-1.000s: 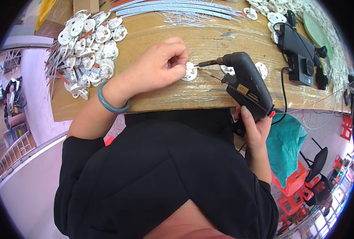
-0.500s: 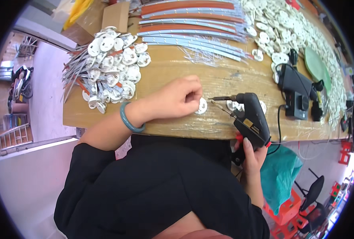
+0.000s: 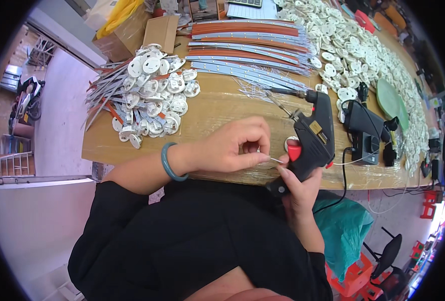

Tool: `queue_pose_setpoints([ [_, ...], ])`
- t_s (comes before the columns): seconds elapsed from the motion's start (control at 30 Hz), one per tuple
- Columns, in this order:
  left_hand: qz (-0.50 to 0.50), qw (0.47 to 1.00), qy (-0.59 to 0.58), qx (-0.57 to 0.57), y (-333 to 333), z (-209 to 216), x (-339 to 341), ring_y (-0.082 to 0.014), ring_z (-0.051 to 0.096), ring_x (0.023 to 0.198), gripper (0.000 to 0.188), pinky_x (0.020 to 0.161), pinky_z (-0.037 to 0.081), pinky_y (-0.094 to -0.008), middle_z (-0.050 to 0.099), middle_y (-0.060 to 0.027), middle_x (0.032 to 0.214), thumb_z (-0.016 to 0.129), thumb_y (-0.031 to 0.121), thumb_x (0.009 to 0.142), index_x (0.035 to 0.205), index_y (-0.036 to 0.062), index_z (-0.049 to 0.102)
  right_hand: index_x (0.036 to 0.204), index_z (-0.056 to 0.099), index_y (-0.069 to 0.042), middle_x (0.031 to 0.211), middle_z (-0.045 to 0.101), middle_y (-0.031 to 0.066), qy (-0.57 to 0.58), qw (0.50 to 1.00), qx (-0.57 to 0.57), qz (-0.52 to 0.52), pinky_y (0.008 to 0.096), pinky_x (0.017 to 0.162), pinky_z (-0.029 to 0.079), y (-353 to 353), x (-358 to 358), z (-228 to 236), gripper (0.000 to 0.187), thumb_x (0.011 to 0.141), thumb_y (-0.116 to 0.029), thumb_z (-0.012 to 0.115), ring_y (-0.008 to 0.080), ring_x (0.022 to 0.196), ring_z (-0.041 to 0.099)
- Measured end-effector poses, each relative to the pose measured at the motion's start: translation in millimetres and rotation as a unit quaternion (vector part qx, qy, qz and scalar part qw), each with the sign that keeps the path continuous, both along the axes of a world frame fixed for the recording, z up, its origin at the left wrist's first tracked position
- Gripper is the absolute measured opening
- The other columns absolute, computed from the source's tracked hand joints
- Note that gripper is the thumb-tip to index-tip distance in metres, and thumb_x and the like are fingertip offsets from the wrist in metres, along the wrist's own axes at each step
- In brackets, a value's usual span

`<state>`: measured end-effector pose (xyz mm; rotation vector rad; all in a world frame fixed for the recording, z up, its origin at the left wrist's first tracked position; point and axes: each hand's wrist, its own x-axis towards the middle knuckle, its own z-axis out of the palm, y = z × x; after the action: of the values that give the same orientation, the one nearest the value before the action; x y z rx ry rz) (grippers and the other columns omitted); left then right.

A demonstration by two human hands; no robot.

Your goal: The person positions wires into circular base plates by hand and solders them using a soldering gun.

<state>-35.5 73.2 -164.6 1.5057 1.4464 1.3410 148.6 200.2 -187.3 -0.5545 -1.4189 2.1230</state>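
My right hand [image 3: 301, 189] is wrapped round the handle of a black soldering gun [image 3: 318, 131] with a red trigger. The gun's tip points left, above the tabletop. Between the thumb and finger of my left hand [image 3: 240, 145] is the end of a thin pale wire [image 3: 276, 160]. This wire reaches across to the fingertips of my right hand, beside the trigger. A white round plastic piece [image 3: 289, 143] lies on the table, partly hidden behind the gun.
At the left is a heap of white round pieces with strips [image 3: 155, 98]. Grey and orange LED strips [image 3: 247, 47] lie at the back. More white discs [image 3: 353, 55], a green plate [image 3: 389, 100] and a black power unit [image 3: 363, 125] occupy the right. A black cord [image 3: 345, 173] hangs over the front edge.
My left hand has moved right and closer to my body, and now pinches the wire at my right hand. The soldering gun has tilted up, its tip away from the white piece.
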Motion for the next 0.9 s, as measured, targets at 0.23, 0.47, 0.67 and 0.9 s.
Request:
queue_pose_setpoints([
  [0.23,0.003,1.000,-0.007,0.010,-3.2,-2.5,2.7,-0.0138,0.054,0.074,0.011,0.066,0.047,-0.0270,0.051,-0.0053,0.093,0.066,0.009,0.087,0.085,0.0037,0.057,0.132,0.043,-0.003,0.124,0.057,0.0131,-0.021,0.999,0.037,-0.008,0.0295,0.082,0.051,-6.3,-13.3,-1.0,0.067,0.074,0.005,0.074,0.0154,0.093,0.061],
  [0.47,0.014,0.999,0.016,0.033,-4.4,-4.3,0.7,-0.0157,0.057,0.077,0.011,0.068,0.049,-0.0279,0.054,-0.0073,0.095,0.068,0.008,0.085,0.089,0.0035,0.058,0.131,0.045,-0.001,0.121,0.059,0.0122,-0.036,0.998,0.051,-0.001,0.0302,0.082,0.051,-9.3,-17.6,0.0,0.066,0.073,0.004,0.076,0.0151,0.092,0.061],
  [0.67,0.065,0.976,0.172,0.115,-4.4,-7.9,4.6,-0.0221,0.065,0.081,0.020,0.068,0.053,-0.0321,0.065,-0.0073,0.095,0.077,0.010,0.081,0.098,0.0068,0.067,0.131,0.045,-0.002,0.121,0.059,0.0124,-0.026,0.998,0.050,-0.024,0.0302,0.084,0.051,-12.1,-21.0,-3.0,0.065,0.074,0.003,0.077,0.0150,0.092,0.061],
  [0.9,0.108,0.956,0.236,0.138,-5.7,-9.4,7.9,-0.0234,0.068,0.081,0.018,0.069,0.055,-0.0333,0.068,-0.0059,0.090,0.077,0.010,0.079,0.097,0.0086,0.073,0.130,0.045,-0.002,0.122,0.058,0.0124,-0.023,0.999,0.024,-0.019,0.0305,0.085,0.050,-11.2,-18.6,-0.7,0.063,0.075,0.006,0.075,0.0156,0.093,0.061],
])
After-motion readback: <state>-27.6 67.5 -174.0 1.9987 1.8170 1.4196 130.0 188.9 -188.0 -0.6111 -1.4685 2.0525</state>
